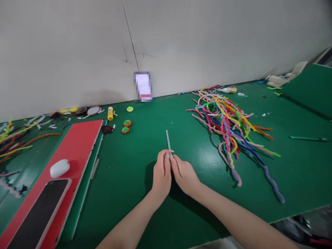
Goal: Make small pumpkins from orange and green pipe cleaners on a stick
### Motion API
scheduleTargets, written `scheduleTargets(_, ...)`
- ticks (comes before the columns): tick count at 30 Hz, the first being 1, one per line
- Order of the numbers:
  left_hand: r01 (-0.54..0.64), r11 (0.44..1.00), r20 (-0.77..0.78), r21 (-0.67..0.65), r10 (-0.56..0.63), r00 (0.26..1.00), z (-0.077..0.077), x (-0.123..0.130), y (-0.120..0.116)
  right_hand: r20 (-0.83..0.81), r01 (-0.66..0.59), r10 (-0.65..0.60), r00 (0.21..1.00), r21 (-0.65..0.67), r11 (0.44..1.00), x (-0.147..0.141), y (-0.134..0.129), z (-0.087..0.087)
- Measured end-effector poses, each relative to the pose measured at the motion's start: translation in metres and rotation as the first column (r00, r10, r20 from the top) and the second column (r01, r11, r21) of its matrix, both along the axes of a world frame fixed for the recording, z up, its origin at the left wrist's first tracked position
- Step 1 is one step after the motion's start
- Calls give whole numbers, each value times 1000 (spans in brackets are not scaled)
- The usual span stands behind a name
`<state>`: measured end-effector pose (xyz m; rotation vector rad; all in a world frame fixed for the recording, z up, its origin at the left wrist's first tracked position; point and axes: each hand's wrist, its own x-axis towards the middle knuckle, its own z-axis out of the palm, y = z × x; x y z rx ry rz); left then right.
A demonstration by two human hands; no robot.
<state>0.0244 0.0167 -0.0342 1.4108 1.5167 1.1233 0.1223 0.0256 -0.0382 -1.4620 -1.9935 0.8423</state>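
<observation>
Both hands meet over the middle of the green table (140, 166), fingertips pressed together. My left hand (163, 173) is closed, its thumb and fingers pinched at the near end of a thin pale stick (168, 139). Against it, my right hand (184, 174) is also closed, fingertips at the same spot. The stick points away from me, toward the wall. Whatever else lies between the fingertips is too small to make out.
A pile of colourful fuzzy stems (225, 121) spreads to the right. On the left, a red board (77, 145) bears a phone (41, 214) and a white case (60, 168). A glue stick (110, 113) and small orange-green pieces (125, 130) are beyond. A green tool (307, 138) lies far right.
</observation>
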Motion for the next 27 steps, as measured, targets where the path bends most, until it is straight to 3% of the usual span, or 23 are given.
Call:
scheduleTargets(5,-2,1000,-16,-2,2,1000,-1,0,-2,74,-17,11,997,86,996,1,-2,-2)
scheduleTargets(9,3,1000,-21,-19,-3,1000,0,0,-3,89,-20,13,996,83,996,1,-1,-1)
scheduleTargets(18,-7,1000,75,-15,8,997,-2,-2,5,-333,6,-55,941,-146,989,1,3,7)
scheduleTargets(24,-17,1000,100,-12,18,995,-2,-2,4,-415,-18,-82,906,-231,973,1,2,7)
scheduleTargets(27,-13,1000,101,-18,15,995,-2,-2,5,-347,5,-75,935,-197,980,4,4,8)
